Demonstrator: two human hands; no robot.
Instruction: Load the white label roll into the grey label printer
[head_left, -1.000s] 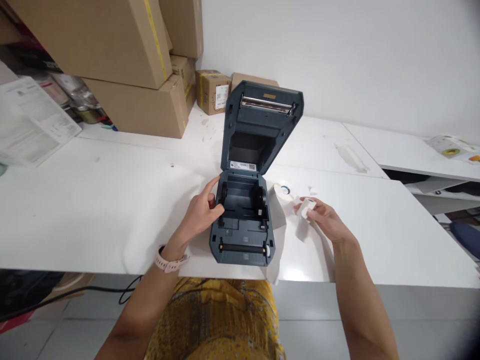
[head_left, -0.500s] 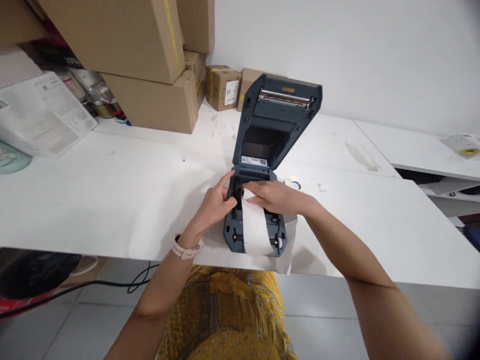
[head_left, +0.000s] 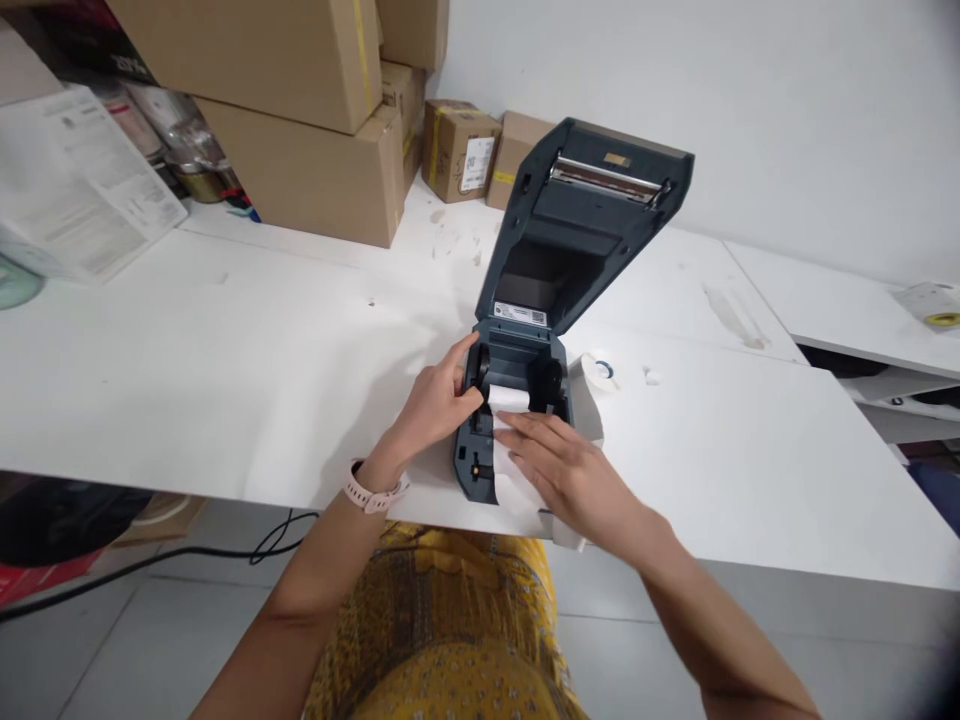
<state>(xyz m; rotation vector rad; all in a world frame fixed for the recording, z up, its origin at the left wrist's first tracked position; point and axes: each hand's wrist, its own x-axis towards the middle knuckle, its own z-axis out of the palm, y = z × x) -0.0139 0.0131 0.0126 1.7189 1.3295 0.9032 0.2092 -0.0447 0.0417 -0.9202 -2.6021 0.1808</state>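
A printed sheet (head_left: 97, 190) leans at the far left of a white worktable (head_left: 262, 370), above a pale green object (head_left: 16, 283) cut off by the edge of the view. Next along the back stands a large cardboard box (head_left: 300, 180) with another stacked on top, then a small taped carton (head_left: 461, 155) bearing a white label. Below the table's front edge, a black cable (head_left: 217, 552) runs toward a loop near the person's left forearm.

Toward the center, the person's left hand (head_left: 431, 405), a pink band (head_left: 375, 497) at the wrist, rests on the left side of a dark label printer (head_left: 585, 225), forefinger and thumb spread along its rim and the other fingers curled; whether they grip it cannot be told. The printer sits near the table's front edge, its lid raised and tilted back.

A strip of white paper (head_left: 514, 485) lies in the printer, its far end in the well near two black holders and its near end over the front. The person's right hand (head_left: 574, 475) lies across the strip, fingers extended and not closed around anything.

Just right of the printer, a white paper roll (head_left: 596, 375) shows a blue-ringed core. Crumpled white scraps (head_left: 651, 376) lie near it, and at far right a yellow-cored item (head_left: 934, 303) rests on a second white surface (head_left: 832, 290).
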